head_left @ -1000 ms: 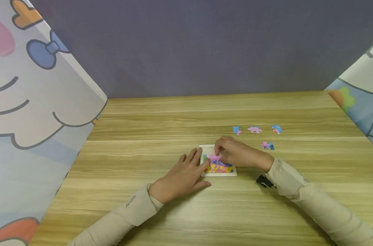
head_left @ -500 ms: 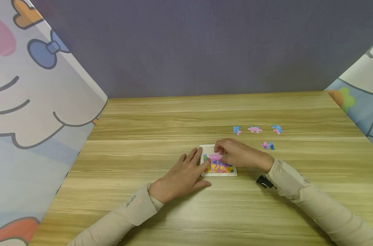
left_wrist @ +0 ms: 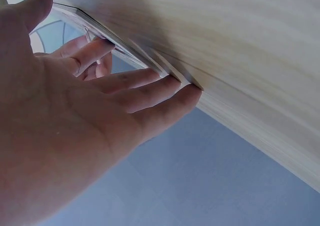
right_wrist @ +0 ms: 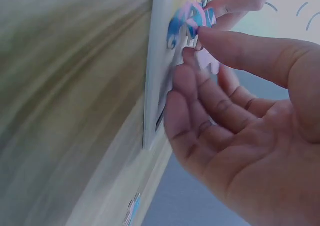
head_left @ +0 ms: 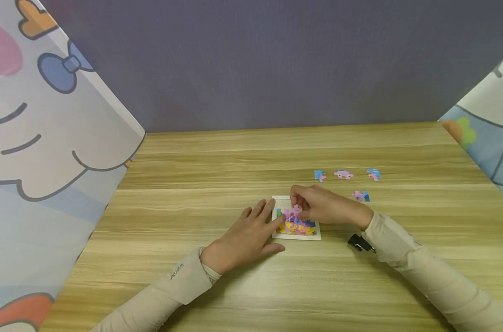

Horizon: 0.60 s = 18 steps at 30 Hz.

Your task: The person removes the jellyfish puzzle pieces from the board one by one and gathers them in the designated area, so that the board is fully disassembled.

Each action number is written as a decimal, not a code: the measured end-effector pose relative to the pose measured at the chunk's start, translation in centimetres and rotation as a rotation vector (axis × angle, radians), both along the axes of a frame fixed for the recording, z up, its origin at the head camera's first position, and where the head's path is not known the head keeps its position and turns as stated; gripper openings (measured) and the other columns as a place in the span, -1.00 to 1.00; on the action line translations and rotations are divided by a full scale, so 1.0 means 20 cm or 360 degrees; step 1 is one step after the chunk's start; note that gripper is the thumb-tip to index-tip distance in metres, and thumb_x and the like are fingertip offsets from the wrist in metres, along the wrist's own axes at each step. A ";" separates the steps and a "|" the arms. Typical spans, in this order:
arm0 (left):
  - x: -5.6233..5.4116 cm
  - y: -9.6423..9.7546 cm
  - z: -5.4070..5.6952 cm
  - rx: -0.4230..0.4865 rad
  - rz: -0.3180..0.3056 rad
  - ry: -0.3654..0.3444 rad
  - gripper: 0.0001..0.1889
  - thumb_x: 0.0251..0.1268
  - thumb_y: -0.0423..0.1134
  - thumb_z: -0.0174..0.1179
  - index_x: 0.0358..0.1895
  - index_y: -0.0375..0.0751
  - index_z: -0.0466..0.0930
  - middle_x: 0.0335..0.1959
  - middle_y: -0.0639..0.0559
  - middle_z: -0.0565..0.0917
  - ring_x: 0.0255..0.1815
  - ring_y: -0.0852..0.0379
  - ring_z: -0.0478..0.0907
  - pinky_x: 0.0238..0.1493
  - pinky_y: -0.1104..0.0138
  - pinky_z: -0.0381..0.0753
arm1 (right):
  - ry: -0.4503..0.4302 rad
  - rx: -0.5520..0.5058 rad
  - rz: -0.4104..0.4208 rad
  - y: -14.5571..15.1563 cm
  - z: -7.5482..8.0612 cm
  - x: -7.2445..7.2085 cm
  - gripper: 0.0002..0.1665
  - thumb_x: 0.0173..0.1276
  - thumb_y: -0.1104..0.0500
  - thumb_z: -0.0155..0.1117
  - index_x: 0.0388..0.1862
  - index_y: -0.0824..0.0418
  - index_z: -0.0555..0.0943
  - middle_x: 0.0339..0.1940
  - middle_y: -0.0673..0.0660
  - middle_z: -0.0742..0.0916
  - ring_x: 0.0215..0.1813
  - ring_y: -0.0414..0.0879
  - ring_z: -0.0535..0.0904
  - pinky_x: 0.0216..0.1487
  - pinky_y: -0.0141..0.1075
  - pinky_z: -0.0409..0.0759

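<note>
A small white puzzle tray (head_left: 297, 237) lies on the table, its lower part filled with yellow, pink and blue pieces. My right hand (head_left: 330, 206) bends over its right side. Between thumb and fingertips it pinches a pink puzzle piece (head_left: 296, 210), partly hidden by the fingers; pink also shows behind the thumb in the right wrist view. My left hand (head_left: 248, 240) lies along the tray's left edge with fingers spread and fairly straight, the index finger reaching over the pieces. In the left wrist view its fingertips (left_wrist: 192, 91) touch the tabletop beside the tray.
Behind the right hand lie loose puzzle pieces: a blue corner piece (head_left: 319, 175), a pink one with eyes (head_left: 343, 174), another blue corner (head_left: 373, 174) and a pink-blue one (head_left: 361, 196). A black clip-like object (head_left: 360, 243) is by the right sleeve. A grey partition (head_left: 276, 64) stands behind.
The right hand has shifted slightly right, with the pink piece raised and turned a little. The tray has slid slightly right and toward me. My left hand stays almost still.
</note>
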<state>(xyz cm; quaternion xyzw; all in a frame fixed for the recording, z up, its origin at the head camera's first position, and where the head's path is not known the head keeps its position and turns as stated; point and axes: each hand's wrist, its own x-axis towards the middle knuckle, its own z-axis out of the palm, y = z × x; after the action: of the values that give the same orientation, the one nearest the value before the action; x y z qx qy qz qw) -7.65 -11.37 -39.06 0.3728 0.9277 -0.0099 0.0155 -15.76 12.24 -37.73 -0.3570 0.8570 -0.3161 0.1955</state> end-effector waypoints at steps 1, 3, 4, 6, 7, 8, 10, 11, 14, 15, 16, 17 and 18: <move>0.00 0.00 0.00 -0.0002 0.0001 0.0000 -0.30 0.42 0.33 -0.02 0.46 0.00 0.28 0.52 -0.33 0.16 0.47 -0.32 0.22 0.22 -0.13 0.48 | 0.0007 -0.0020 0.0018 0.00 0.00 0.00 -0.73 0.25 0.40 0.37 -0.22 0.16 0.48 -0.50 -0.03 0.56 -0.43 -0.19 0.46 -0.38 -0.35 0.47; 0.00 0.00 0.00 -0.0004 0.0000 -0.0001 -0.30 0.42 0.32 -0.03 0.47 0.01 0.27 0.52 -0.34 0.17 0.48 -0.32 0.22 0.22 -0.12 0.48 | 0.0019 -0.0062 0.0042 0.01 0.02 0.00 -0.76 0.28 0.40 0.35 -0.22 0.16 0.49 -0.50 -0.03 0.57 -0.42 -0.18 0.46 -0.38 -0.34 0.49; 0.00 0.00 0.00 -0.0005 0.0001 0.0003 -0.29 0.43 0.32 -0.03 0.48 0.01 0.27 0.52 -0.34 0.17 0.48 -0.32 0.22 0.22 -0.12 0.48 | 0.0027 -0.0086 0.0052 0.02 0.02 0.00 -0.77 0.30 0.39 0.34 -0.21 0.15 0.49 -0.50 -0.03 0.58 -0.42 -0.18 0.47 -0.37 -0.33 0.50; 0.00 0.00 0.01 -0.0009 0.0007 0.0003 -0.29 0.43 0.33 -0.04 0.49 0.02 0.27 0.52 -0.34 0.17 0.48 -0.31 0.21 0.23 -0.11 0.47 | 0.0046 -0.0122 0.0052 0.03 0.04 0.00 -0.77 0.32 0.39 0.33 -0.19 0.14 0.50 -0.47 -0.03 0.59 -0.39 -0.16 0.50 -0.33 -0.32 0.53; 0.00 0.00 0.01 -0.0011 0.0012 -0.0004 -0.28 0.43 0.33 -0.05 0.50 0.02 0.26 0.52 -0.34 0.17 0.49 -0.31 0.21 0.24 -0.11 0.47 | 0.0057 -0.0133 0.0047 0.03 0.05 -0.01 -0.77 0.33 0.38 0.33 -0.18 0.13 0.50 -0.45 -0.03 0.60 -0.37 -0.16 0.52 -0.31 -0.31 0.54; 0.00 0.00 0.01 -0.0014 0.0018 -0.0011 -0.28 0.43 0.33 -0.04 0.51 0.02 0.26 0.52 -0.34 0.17 0.49 -0.31 0.20 0.24 -0.11 0.46 | 0.0061 -0.0144 0.0037 0.04 0.05 -0.01 -0.77 0.33 0.38 0.33 -0.17 0.13 0.50 -0.43 -0.02 0.61 -0.35 -0.15 0.53 -0.29 -0.30 0.56; 0.00 0.00 0.01 -0.0024 0.0030 -0.0030 -0.27 0.43 0.33 -0.05 0.52 0.03 0.24 0.53 -0.33 0.16 0.50 -0.30 0.18 0.26 -0.11 0.45 | 0.0083 -0.0157 0.0020 0.05 0.07 -0.01 -0.77 0.34 0.37 0.33 -0.15 0.13 0.51 -0.40 -0.02 0.63 -0.32 -0.15 0.56 -0.25 -0.29 0.57; 0.00 0.00 0.01 -0.0027 0.0037 -0.0043 -0.27 0.43 0.34 -0.05 0.52 0.03 0.24 0.53 -0.33 0.15 0.50 -0.29 0.18 0.27 -0.11 0.43 | 0.0099 -0.0162 0.0013 0.05 0.08 -0.01 -0.77 0.35 0.37 0.32 -0.15 0.13 0.51 -0.38 -0.02 0.63 -0.30 -0.15 0.56 -0.25 -0.29 0.58; -0.01 0.00 0.00 -0.0027 0.0045 -0.0068 -0.27 0.43 0.33 -0.06 0.53 0.04 0.23 0.54 -0.32 0.14 0.51 -0.29 0.16 0.29 -0.12 0.41 | 0.0163 -0.0168 -0.0004 0.07 0.10 -0.01 -0.78 0.36 0.36 0.31 -0.12 0.13 0.53 -0.37 -0.04 0.65 -0.28 -0.17 0.58 -0.24 -0.29 0.60; -0.01 0.00 0.00 -0.0028 0.0043 -0.0068 -0.27 0.44 0.33 -0.06 0.53 0.04 0.23 0.54 -0.32 0.15 0.51 -0.29 0.16 0.29 -0.12 0.42 | 0.0196 -0.0170 -0.0007 0.08 0.11 -0.01 -0.79 0.36 0.36 0.31 -0.12 0.14 0.53 -0.37 -0.05 0.66 -0.29 -0.18 0.58 -0.24 -0.29 0.60; -0.01 0.00 0.00 -0.0027 0.0041 -0.0066 -0.27 0.44 0.33 -0.06 0.53 0.04 0.22 0.54 -0.32 0.15 0.51 -0.29 0.17 0.29 -0.12 0.42 | 0.0229 -0.0172 -0.0012 0.09 0.12 -0.01 -0.79 0.36 0.36 0.31 -0.13 0.14 0.54 -0.38 -0.05 0.66 -0.30 -0.19 0.59 -0.25 -0.29 0.60; -0.01 0.00 -0.01 -0.0027 0.0038 -0.0061 -0.28 0.44 0.33 -0.07 0.53 0.04 0.23 0.53 -0.32 0.16 0.51 -0.28 0.17 0.28 -0.12 0.42 | 0.0256 -0.0174 -0.0020 0.10 0.13 -0.01 -0.79 0.36 0.37 0.32 -0.13 0.14 0.55 -0.39 -0.05 0.67 -0.30 -0.21 0.59 -0.26 -0.30 0.60; -0.01 0.00 -0.01 -0.0026 0.0034 -0.0056 -0.28 0.44 0.33 -0.07 0.52 0.04 0.23 0.53 -0.32 0.16 0.51 -0.28 0.18 0.28 -0.12 0.42 | 0.0285 -0.0173 -0.0028 0.10 0.13 0.00 -0.80 0.36 0.36 0.32 -0.13 0.14 0.55 -0.40 -0.06 0.67 -0.31 -0.22 0.59 -0.26 -0.30 0.60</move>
<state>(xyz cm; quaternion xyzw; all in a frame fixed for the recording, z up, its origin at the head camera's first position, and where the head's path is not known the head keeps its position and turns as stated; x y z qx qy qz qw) -7.81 -11.37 -39.23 0.3629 0.9311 -0.0107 0.0350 -15.81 14.31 -35.03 -0.3864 0.8556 -0.3307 0.0958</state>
